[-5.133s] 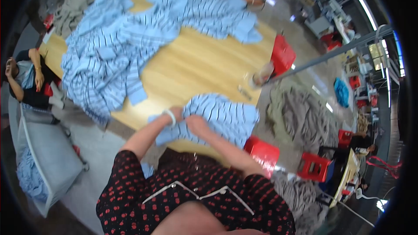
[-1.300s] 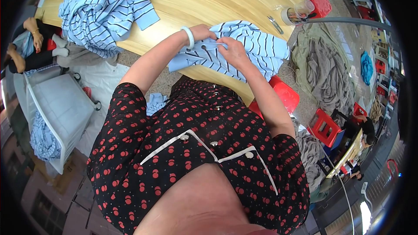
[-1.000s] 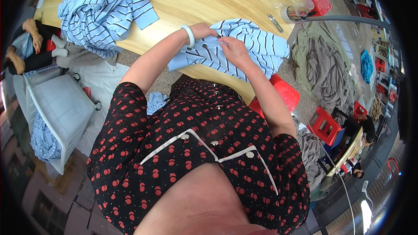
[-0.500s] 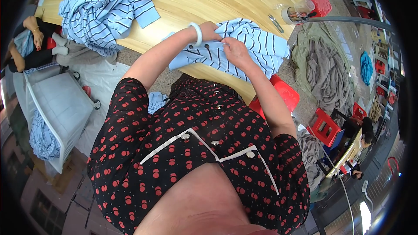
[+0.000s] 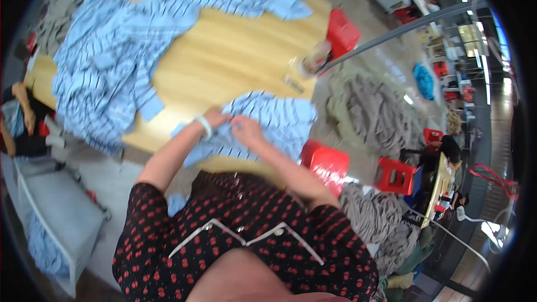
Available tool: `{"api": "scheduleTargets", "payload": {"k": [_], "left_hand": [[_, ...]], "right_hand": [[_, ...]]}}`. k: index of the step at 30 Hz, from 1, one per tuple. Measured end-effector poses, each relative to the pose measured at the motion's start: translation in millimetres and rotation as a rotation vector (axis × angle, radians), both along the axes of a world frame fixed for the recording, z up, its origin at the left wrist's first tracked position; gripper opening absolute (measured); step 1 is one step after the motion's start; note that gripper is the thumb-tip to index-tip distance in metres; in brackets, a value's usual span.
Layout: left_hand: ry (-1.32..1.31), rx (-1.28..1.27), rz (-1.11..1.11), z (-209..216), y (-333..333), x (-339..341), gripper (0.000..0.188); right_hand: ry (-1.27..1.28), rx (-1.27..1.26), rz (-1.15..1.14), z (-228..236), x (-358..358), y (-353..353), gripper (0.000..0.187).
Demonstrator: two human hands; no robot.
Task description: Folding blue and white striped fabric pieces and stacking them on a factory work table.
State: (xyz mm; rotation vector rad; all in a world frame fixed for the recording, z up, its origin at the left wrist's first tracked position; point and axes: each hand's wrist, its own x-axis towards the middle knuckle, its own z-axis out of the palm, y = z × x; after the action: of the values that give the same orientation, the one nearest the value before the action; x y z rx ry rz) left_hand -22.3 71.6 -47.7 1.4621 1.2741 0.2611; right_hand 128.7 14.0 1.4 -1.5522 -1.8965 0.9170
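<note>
Striped shirt (image 5: 274, 116): likely light, soft, limp
Hold: pinch edge, probably
Left hand (image 5: 215, 117), right hand (image 5: 246, 131): on shirt; fingers blurred, can't tell if pinching

The head-worn wide fisheye view looks steeply down and forward. The bare left hand (image 5: 215, 118) and bare right hand (image 5: 248, 132) show near its middle, at arm's reach. On the hands' near side, the black cloth blouse with red dots (image 5: 146, 240) sits close below the lens; beyond them, the pale wood-grain tabletop (image 5: 224, 50) stretches farther off.
</note>
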Motion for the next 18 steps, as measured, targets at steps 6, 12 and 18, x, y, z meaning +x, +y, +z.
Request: {"api": "scheduleTargets", "payload": {"k": [6,12,18], "left_hand": [[-0.104,-0.025,-0.013,13.2,-12.2,8.6,0.039],[-0.182,-0.179,0.059,14.8,-12.7,2.6,0.033],[-0.004,0.097,-0.046,4.3,-7.1,15.4,0.038]], "right_hand": [[0.003,0.026,0.000,3.2,5.2,-8.2,0.015],[0.000,0.151,0.011,16.7,1.4,-4.8,0.013],[-0.164,0.273,0.135,19.4,8.4,4.8,0.008]]}}
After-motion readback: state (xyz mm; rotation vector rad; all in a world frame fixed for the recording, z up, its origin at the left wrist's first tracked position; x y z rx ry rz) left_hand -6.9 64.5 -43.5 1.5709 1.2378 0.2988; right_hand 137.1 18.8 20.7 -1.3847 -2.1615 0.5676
